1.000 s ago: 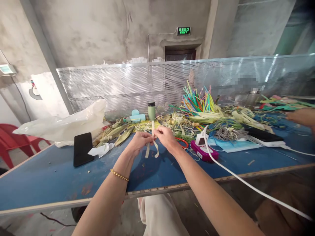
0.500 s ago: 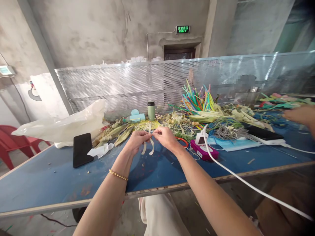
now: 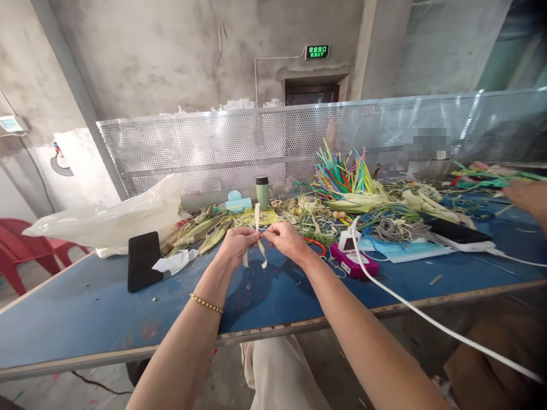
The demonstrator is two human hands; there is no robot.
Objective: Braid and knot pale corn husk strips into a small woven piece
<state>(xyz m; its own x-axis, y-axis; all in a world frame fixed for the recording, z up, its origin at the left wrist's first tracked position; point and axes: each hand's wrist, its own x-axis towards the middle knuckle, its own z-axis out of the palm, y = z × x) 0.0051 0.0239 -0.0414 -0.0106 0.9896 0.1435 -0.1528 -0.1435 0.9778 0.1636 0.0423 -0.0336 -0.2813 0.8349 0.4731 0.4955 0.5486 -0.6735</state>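
Pale strips of corn husk point(image 3: 257, 215) are pinched between my two hands, above the front part of the blue table point(image 3: 179, 319). One strip stands up over the fingertips and two ends hang below them. My left hand point(image 3: 237, 246) is closed on the strips, thumb against fingers. Right beside it, my right hand point(image 3: 285, 239) is closed too, its fingertips meeting the left ones at the strips. How the strips cross under the fingers is hidden. Behind the hands lie dry corn husks point(image 3: 194, 230) and a green flask point(image 3: 262, 193).
To the left are a black phone point(image 3: 144, 262), white paper point(image 3: 176, 262) and a plastic bag point(image 3: 111, 213). On the right lie a purple box point(image 3: 354, 263), white cable point(image 3: 405, 304), blue mask point(image 3: 410, 251) and colourful strips point(image 3: 342, 173). Another person's hand point(image 3: 527, 196) is far right.
The upright strip now stands taller above my fingertips, and the hanging ends have shifted slightly. My hands stay in nearly the same place. The other person's hand has moved a little right.
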